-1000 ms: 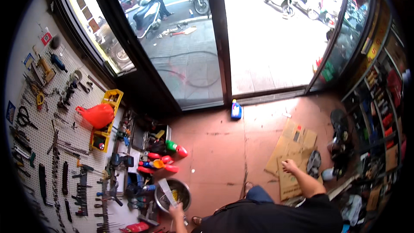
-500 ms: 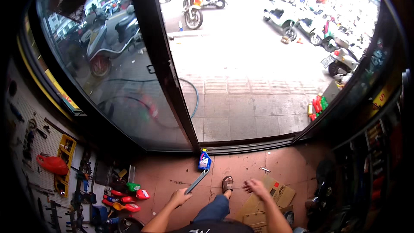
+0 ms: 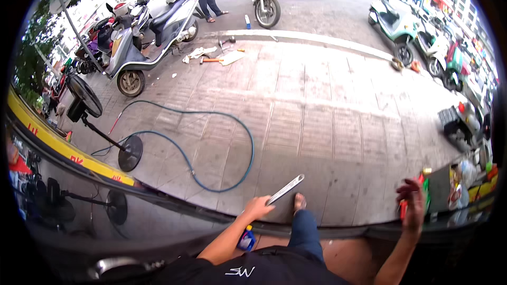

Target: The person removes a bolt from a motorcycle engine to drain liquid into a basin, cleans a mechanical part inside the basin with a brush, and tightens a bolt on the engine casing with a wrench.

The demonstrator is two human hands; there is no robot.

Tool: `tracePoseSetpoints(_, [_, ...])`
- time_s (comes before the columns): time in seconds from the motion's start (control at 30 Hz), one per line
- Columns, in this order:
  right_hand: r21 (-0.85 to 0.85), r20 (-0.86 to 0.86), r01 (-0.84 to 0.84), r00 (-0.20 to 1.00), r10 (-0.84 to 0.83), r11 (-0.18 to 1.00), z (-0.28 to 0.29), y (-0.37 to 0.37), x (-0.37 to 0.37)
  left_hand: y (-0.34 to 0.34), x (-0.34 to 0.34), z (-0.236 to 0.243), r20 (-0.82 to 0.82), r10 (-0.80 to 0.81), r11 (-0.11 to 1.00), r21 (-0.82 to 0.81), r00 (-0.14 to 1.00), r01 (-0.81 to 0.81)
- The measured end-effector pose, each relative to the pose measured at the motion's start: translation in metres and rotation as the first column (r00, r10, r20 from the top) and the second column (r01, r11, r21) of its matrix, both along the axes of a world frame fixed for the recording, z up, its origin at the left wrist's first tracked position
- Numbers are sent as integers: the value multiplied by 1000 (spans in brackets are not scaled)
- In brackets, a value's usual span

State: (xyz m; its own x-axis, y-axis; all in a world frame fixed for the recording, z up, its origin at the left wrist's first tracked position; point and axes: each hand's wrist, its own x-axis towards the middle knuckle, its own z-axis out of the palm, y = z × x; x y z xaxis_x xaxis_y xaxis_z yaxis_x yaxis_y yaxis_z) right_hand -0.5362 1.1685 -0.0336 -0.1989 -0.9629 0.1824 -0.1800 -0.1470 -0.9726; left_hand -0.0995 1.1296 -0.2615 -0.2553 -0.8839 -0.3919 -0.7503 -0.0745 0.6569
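My left hand (image 3: 257, 208) is closed around the handle of a long silver wrench (image 3: 285, 189). The tool's ring-shaped end points ahead and to the right, above the paving. My right hand (image 3: 412, 203) is raised well off to the right, a little blurred, with loosely bent fingers apart and nothing in them. Behind it, red and green bottles (image 3: 425, 192) are partly hidden. One sandalled foot (image 3: 300, 202) is on the pavement past the door sill. Below my left forearm a blue bottle (image 3: 246, 239) with a yellow cap stands at the doorway.
A blue-green hose (image 3: 252, 150) loops across the pavement, beside a floor fan (image 3: 129, 154). Farther off lie a hammer (image 3: 211, 60) and a white rag (image 3: 199, 54). A grey scooter (image 3: 150, 47) stands at left, a motorcycle (image 3: 266, 5) by the kerb, parked scooters at right.
I have moved forward from the tiled room into the doorway, one foot now outside. The wrench has stayed in my left hand. My right hand has swung outward to the right.
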Motion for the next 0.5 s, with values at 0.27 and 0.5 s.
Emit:
tracePoseSetpoints(0.27, [345,489,-770,636,597,537,-65,-358,224,-130,101,53,93,426,881,185,900,-436])
tracePoseSetpoints(0.5, [753,-104,-406,704,703,518,-212,-639,265,-274,153,-18,187,780,512,361,598,-780])
